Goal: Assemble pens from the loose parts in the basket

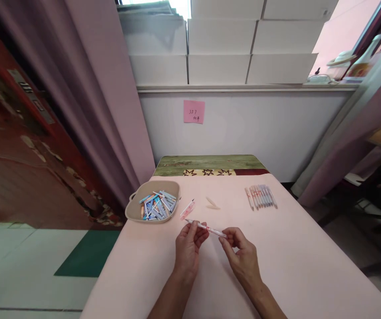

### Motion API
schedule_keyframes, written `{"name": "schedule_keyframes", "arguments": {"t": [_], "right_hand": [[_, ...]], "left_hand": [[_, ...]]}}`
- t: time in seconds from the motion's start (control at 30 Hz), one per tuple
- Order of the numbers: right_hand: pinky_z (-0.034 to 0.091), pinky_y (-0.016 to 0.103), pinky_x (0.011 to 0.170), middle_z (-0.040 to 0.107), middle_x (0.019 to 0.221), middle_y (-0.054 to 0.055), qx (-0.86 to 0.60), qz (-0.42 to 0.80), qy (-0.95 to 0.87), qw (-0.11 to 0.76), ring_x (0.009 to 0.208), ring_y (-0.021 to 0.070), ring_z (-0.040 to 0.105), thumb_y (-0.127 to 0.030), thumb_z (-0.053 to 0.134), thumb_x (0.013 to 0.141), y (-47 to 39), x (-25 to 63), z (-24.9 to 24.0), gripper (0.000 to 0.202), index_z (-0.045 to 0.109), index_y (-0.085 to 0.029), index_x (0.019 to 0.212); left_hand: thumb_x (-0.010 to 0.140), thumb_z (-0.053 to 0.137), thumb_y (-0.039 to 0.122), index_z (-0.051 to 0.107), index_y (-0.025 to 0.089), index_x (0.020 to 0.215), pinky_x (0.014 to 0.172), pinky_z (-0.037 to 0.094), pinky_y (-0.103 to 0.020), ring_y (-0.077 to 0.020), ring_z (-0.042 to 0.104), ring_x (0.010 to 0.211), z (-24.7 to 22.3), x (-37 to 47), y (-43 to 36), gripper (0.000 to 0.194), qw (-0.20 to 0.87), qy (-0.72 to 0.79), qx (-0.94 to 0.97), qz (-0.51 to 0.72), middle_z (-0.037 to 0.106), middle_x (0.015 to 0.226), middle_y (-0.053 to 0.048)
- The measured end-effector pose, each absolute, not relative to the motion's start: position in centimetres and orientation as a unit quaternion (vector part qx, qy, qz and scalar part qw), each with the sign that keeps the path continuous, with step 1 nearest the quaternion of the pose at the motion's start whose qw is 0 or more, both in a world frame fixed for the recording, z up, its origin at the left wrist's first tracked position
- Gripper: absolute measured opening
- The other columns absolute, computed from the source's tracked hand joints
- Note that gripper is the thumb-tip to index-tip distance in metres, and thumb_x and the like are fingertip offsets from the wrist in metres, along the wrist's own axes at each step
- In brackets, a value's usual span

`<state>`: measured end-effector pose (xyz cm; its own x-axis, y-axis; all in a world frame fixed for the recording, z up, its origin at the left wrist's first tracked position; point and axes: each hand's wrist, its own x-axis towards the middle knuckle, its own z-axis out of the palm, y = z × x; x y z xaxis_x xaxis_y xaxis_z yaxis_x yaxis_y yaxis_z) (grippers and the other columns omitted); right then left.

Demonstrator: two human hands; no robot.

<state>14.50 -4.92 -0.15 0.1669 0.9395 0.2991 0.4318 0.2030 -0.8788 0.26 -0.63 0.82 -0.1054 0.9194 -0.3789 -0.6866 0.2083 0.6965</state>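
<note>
A slim pen (pixel 212 230) with a clear, red-marked barrel lies across both my hands above the pink tablecloth, its tip pointing left. My left hand (pixel 189 244) pinches it near the tip end. At the other end, the fingers of my right hand (pixel 240 251) are closed on it. Just beyond my left hand lie a white refill (pixel 187 207) with a dark end and some pinkish clear pen parts (pixel 187 212). Farther on, two cream-coloured pen pieces (pixel 213 204) rest on the cloth.
A beige basket (pixel 133 212) full of blue, white and orange pen parts stands at the left. Several pens (pixel 261 197) lie in a row at the right. A pink note (pixel 194 111) is on the wall behind the table (pixel 173 165). White boxes (pixel 218 69) are stacked above.
</note>
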Motion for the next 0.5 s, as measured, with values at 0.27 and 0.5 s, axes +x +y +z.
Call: {"name": "schedule_keyframes", "arguments": {"t": [0.27, 0.5], "right_hand": [[0.048, 0.023, 0.056, 0.068, 0.082, 0.003, -0.613, 0.192, -0.611, 0.463, 0.057, 0.0132, 0.061, -0.045, 0.059, 0.083, -4.0, 15.1, -0.6, 0.038, 0.059, -0.019, 0.111], [0.043, 0.021, 0.05, 0.061, 0.056, -0.001, -0.636, 0.209, -0.607, 0.429, 0.049, 0.0137, 0.058, -0.048, 0.049, 0.09, -4.1, 15.0, -0.5, 0.033, 0.064, -0.022, 0.077]], "left_hand": [[0.08, 0.068, 0.016, 0.061, 0.011, 0.082, 0.062, 0.058, -0.025, -0.0136, 0.069, 0.061, 0.2, 1.0, 0.4, 0.009, 0.674, 0.418, 0.118, 0.598, 0.074, 0.078, -0.01], [0.078, 0.07, 0.018, 0.062, 0.012, 0.081, 0.063, 0.058, -0.025, -0.0144, 0.069, 0.062, 0.2, 1.0, 0.5, 0.01, 0.67, 0.42, 0.123, 0.6, 0.074, 0.077, -0.009]]}}
